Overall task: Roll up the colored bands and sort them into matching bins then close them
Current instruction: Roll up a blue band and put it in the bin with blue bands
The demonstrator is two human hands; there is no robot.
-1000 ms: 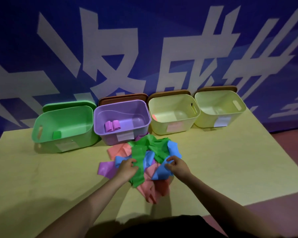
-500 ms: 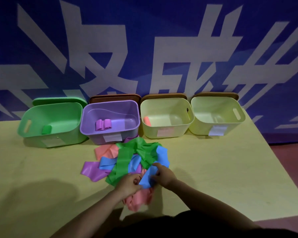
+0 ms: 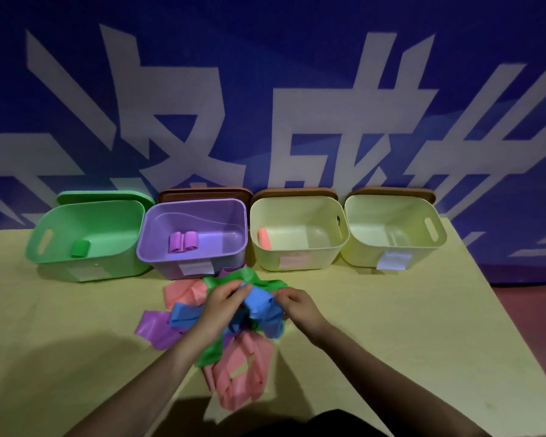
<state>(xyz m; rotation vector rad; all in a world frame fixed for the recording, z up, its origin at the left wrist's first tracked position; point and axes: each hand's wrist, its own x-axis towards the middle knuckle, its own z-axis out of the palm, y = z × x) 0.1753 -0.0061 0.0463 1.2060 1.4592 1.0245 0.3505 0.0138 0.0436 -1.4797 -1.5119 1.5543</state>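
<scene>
- Right now both hands work the same blue band [image 3: 259, 302] above the tangled heap near the middle of the table [image 3: 391, 326]; the left hand [image 3: 223, 299] pinches one end of it, and the right hand [image 3: 293, 302] has its fingers curled round the other.
- Under and around them lie loose bands: a green band [image 3: 215, 351], pink bands [image 3: 240, 380] trailing toward the near edge, and a purple band [image 3: 155, 328] on the left side of the heap.
- Along the far edge stand four open bins: the green bin [image 3: 57, 247] with one green roll [image 3: 80, 248], the purple bin [image 3: 234, 228] with two purple rolls [image 3: 183, 242], a cream bin [image 3: 297, 257] with one pink roll [image 3: 264, 238], and a second cream bin [image 3: 423, 253] nearest the far right corner, in which I can make out no roll.
- Lids [image 3: 202, 193] lean behind the bins, so none is closed yet.
- Risk, as I judge it: the blue band is woven through the others, so pulling it free could drag green or pink strips along or sweep them toward the near edge.
- A thin stretchy strip may also roll unevenly or spring open if either hand loosens.
- Both cream bins look alike and their labels are unreadable, so blue could end up with the pink roll.
</scene>
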